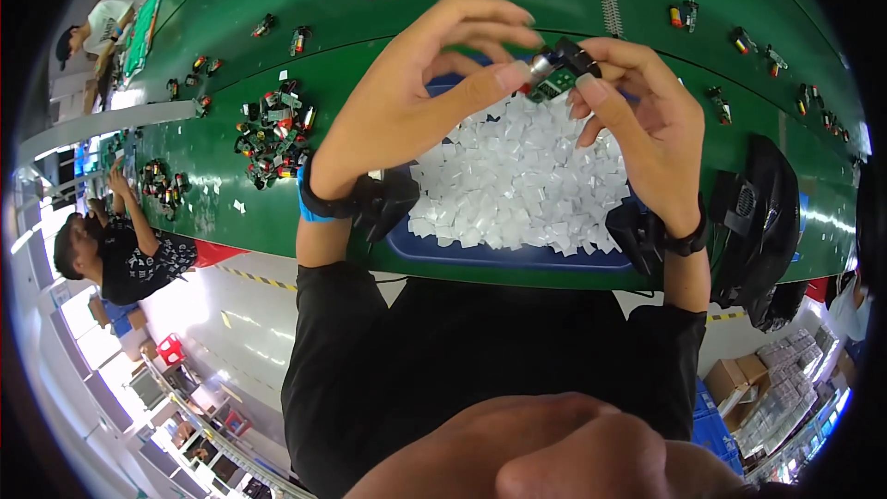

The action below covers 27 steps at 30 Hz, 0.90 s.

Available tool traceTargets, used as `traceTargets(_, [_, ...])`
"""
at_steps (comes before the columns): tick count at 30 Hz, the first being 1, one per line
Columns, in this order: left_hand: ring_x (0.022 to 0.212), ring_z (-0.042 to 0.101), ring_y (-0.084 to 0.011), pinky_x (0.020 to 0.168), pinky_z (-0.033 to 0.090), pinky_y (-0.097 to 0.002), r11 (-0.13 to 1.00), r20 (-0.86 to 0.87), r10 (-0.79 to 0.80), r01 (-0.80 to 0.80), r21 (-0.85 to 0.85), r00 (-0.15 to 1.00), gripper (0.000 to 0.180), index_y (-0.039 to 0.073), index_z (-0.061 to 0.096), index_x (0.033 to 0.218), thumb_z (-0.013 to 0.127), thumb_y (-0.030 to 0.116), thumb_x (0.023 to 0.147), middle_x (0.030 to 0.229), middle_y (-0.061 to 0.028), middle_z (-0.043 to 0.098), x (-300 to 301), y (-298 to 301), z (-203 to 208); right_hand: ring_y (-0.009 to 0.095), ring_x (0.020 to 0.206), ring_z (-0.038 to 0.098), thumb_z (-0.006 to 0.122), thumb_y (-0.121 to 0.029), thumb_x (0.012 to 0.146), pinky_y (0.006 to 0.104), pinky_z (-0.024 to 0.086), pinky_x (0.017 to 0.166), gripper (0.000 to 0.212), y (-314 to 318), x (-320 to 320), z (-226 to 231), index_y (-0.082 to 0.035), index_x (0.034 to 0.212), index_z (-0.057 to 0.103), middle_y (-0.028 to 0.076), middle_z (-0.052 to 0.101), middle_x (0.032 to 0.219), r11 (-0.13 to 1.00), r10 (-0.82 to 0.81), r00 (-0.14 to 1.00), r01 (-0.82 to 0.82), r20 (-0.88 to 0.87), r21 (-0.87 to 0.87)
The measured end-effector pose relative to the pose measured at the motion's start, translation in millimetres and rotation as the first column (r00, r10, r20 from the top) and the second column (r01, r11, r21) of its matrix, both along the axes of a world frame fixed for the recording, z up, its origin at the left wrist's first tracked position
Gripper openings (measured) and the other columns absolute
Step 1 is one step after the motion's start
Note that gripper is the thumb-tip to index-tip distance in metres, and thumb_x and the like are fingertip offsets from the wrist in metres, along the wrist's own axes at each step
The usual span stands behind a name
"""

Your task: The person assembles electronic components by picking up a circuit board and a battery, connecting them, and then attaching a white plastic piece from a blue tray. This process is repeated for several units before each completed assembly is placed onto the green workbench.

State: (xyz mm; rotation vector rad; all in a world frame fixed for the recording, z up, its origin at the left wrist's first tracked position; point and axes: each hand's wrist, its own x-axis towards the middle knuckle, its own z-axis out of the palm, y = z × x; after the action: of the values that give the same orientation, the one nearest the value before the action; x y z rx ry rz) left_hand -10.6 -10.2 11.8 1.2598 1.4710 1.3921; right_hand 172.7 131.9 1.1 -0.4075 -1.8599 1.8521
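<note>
Above a heap of small white plastic pieces [517, 176], my right hand [651, 125] pinches a small motor assembly [554, 83] between thumb and fingers. It has a black end piece, a silver motor body and a green circuit board. My left hand [393, 106] is beside its silver end, thumb tip at or against it. The other left fingers are spread above, apart from one another. The white pieces fill a blue tray [508, 259] below my hands. Whether my left thumb presses on the assembly, I cannot tell.
Left of the tray lies a pile of similar motor assemblies [275, 134] on the green table [323, 46]. Single ones are scattered along the far side. A black bag [771, 222] rests at the right edge. A co-worker [129, 245] sits at the left beside another pile.
</note>
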Motion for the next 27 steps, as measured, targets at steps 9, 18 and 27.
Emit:
traceTargets(9, [0.083,0.058,-0.0161,0.072,0.052,-0.0294,0.986,0.277,-0.074,0.112,-0.122,0.958,0.044,0.004,0.048,0.138,0.063,0.018,0.099,0.103,-0.0083,0.058,30,8,-4,0.02,0.078,0.065,0.084,-0.005,0.074,0.0267,0.052,0.06,0.044,6,-6,-12,-0.003,0.115,0.068,0.006,0.068,0.091,0.249,0.004,0.97,0.235,-0.244,0.94])
traceTargets(18, [0.094,0.056,-0.0118,0.071,0.051,-0.0262,0.996,0.314,-0.089,0.091,0.01,0.945,0.039,0.003,0.047,0.134,0.06,0.006,0.098,0.12,-0.0076,0.056,21,11,-14,0.021,0.075,0.065,0.086,-0.004,0.068,0.0278,0.051,0.06,0.035,21,-5,-5,-0.005,0.1,0.072,0.006,0.067,0.092,0.422,-0.011,0.963,0.249,-0.27,0.872])
traceTargets(27, [0.095,0.058,-0.0132,0.072,0.054,-0.0287,0.995,0.2,-0.093,0.086,0.042,0.975,0.04,0.002,0.048,0.132,0.062,0.002,0.095,0.12,-0.009,0.056,22,12,-15,0.019,0.074,0.065,0.083,0.003,0.069,0.0279,0.053,0.06,0.028,18,-3,-12,-0.004,0.095,0.073,0.007,0.067,0.091,0.474,-0.013,0.966,0.233,-0.258,0.849])
